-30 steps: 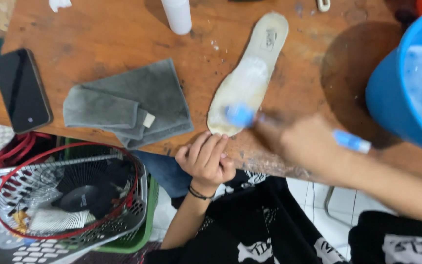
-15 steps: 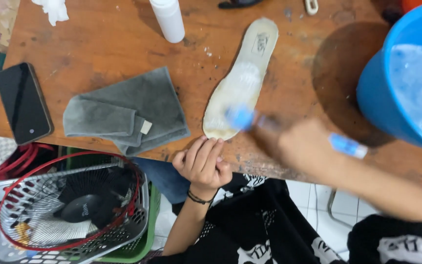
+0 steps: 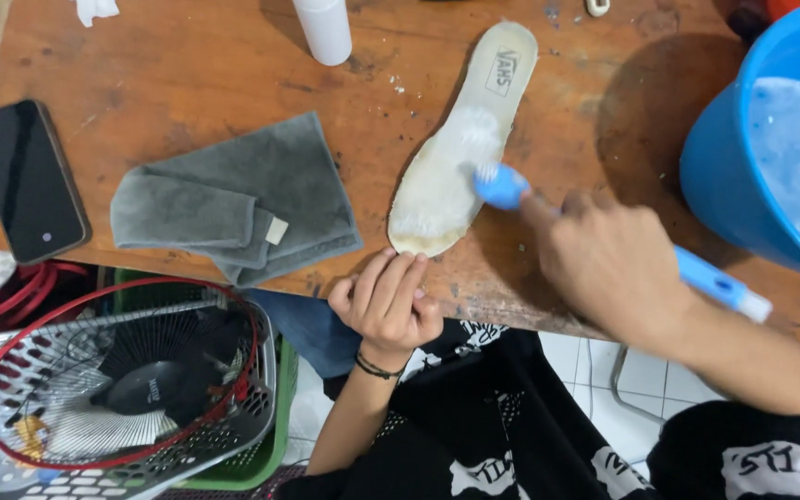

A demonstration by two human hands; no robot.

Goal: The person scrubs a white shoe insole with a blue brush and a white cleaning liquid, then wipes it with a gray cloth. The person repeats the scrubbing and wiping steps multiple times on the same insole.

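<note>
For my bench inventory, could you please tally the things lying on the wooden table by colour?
Blue: 2, the brush in the right hand and the bucket
Grey: 1, the folded cloth
White: 2, the insole and the bottle
Black: 1, the phone
Total: 6

One insole [image 3: 460, 148], one brush [image 3: 502, 185], one cloth [image 3: 233, 199] (grey), one phone [image 3: 28, 181], one bucket [image 3: 710, 157].

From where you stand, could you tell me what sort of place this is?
Probably a home work corner used for cleaning shoes: a worn wooden table bearing a shoe insole, a blue bucket of soapy water beside it, and a tiled floor.
</note>
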